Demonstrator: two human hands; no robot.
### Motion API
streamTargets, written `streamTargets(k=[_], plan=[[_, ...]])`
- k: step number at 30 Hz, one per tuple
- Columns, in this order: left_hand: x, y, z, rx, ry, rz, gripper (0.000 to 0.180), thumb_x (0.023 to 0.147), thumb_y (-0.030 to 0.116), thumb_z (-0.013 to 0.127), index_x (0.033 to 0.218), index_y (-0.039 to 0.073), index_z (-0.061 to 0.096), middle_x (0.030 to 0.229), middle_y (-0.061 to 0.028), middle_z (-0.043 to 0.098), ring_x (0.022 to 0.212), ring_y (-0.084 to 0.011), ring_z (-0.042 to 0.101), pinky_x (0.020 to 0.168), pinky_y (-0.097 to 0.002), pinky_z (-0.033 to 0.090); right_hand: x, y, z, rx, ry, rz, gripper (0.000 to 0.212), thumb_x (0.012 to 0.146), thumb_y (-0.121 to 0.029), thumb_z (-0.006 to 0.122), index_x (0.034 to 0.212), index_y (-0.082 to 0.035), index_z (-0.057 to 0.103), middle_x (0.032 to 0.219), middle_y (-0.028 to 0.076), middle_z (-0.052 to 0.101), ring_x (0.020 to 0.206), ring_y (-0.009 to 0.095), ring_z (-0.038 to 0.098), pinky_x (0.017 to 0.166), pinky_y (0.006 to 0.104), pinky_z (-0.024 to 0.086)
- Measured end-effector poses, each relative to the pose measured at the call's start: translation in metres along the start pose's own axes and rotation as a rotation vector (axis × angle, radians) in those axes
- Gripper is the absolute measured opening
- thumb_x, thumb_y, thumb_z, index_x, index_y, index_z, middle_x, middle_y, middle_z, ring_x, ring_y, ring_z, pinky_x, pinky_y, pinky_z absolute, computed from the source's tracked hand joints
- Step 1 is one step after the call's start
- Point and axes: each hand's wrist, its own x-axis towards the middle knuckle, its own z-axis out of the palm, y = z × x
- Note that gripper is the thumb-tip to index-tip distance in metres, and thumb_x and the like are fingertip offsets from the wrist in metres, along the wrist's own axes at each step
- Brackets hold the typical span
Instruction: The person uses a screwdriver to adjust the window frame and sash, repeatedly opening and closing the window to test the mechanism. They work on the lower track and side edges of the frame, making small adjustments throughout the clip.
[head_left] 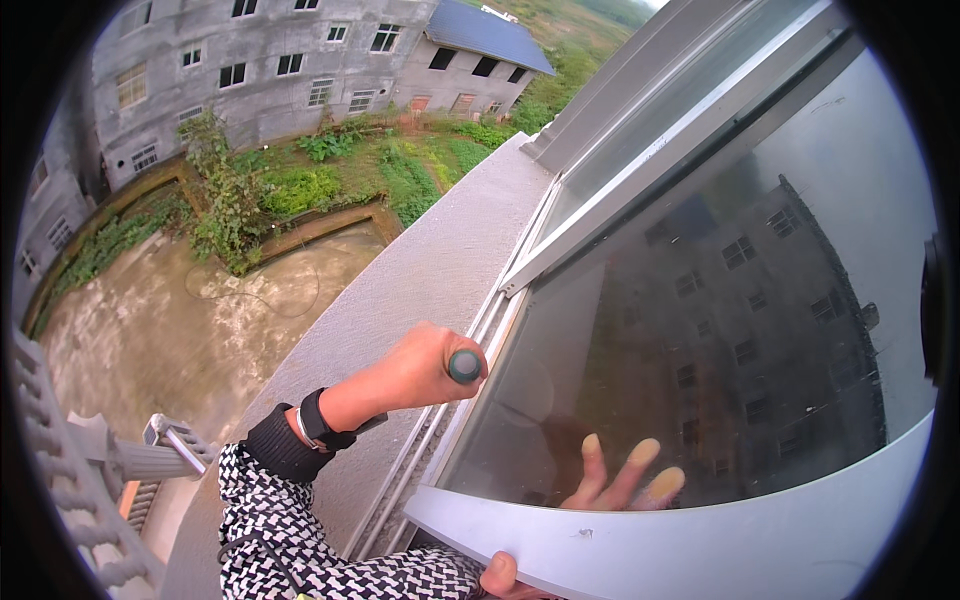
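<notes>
My left hand (420, 365), with a dark watch (325, 420) on its wrist, is closed round a tool handle (465, 366) with a round grey-and-green end. That end faces me, and the rest of the tool is hidden under the fist. The fist sits over the window track (410, 470), close to the pane's lower edge. My right hand (515, 580) grips the pale frame (640, 550) of the sliding window: one digit shows below the frame. Several fingertips press against the glass (640, 370) from its other side, seen through it.
A rough concrete ledge (440, 250) runs along the outside of the track. Beyond it lies a drop to a concrete yard (130, 310), with plants and a grey building (270, 75). White railing balusters (90, 490) stand at lower left. The glass mirrors a building.
</notes>
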Motion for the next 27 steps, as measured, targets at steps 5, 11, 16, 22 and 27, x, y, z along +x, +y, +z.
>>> streamTargets(k=[5, 11, 16, 22, 27], plan=[[0.054, -0.054, 0.044, -0.068, 0.461, 0.096, 0.011, 0.085, 0.014, 0.076, 0.094, 0.009, 0.077, 0.088, -0.0087, 0.077, 0.079, -0.0171, 0.074, 0.074, -0.0314, 0.057, 0.002, 0.011, -0.016, 0.041, -0.054, -0.096, 0.123, 0.085, -0.078, 0.063, 0.167, -0.015, -0.004, 0.170, 0.029, -0.007, 0.156, 0.049, 0.009, 0.121, 0.0596, 0.034], [0.042, -0.070, 0.067, -0.043, 0.419, -0.069, 0.008, 0.084, 0.015, 0.075, 0.089, 0.009, 0.078, 0.082, -0.0084, 0.076, 0.075, -0.0175, 0.074, 0.071, -0.0308, 0.057, 0.003, 0.009, -0.015, 0.043, -0.096, -0.059, 0.125, 0.083, -0.070, 0.071, 0.167, -0.013, -0.002, 0.170, 0.028, -0.007, 0.156, 0.049, 0.009, 0.122, 0.0605, 0.032], [-0.064, -0.014, 0.014, -0.185, 0.099, -0.190, 0.012, 0.079, 0.015, 0.077, 0.088, 0.007, 0.079, 0.076, -0.0069, 0.075, 0.070, -0.0127, 0.071, 0.070, -0.0289, 0.056, 0.004, -0.002, 0.001, 0.205, 0.093, 0.073, 0.126, 0.081, -0.061, 0.076, 0.167, -0.009, 0.000, 0.171, 0.027, -0.004, 0.156, 0.049, 0.009, 0.124, 0.0599, 0.028], [-0.098, 0.016, -0.015, -0.208, 0.152, -0.239, 0.010, 0.082, 0.010, 0.077, 0.092, 0.007, 0.080, 0.083, -0.0043, 0.078, 0.075, -0.0102, 0.071, 0.074, -0.0270, 0.056, 0.016, -0.020, 0.006, 0.160, 0.123, 0.140, 0.134, 0.073, -0.059, 0.079, 0.165, -0.007, -0.003, 0.169, 0.027, 0.006, 0.155, 0.049, 0.017, 0.119, 0.0592, 0.036], [-0.037, -0.014, 0.036, -0.180, 0.533, -0.144, 0.009, 0.086, 0.010, 0.078, 0.095, 0.007, 0.079, 0.088, -0.0048, 0.078, 0.080, -0.0108, 0.070, 0.075, -0.0274, 0.056, 0.021, -0.030, -0.008, -0.024, -0.019, 0.202, 0.138, 0.071, -0.061, 0.076, 0.164, -0.006, -0.010, 0.168, 0.030, 0.005, 0.153, 0.048, 0.024, 0.116, 0.0572, 0.041]])
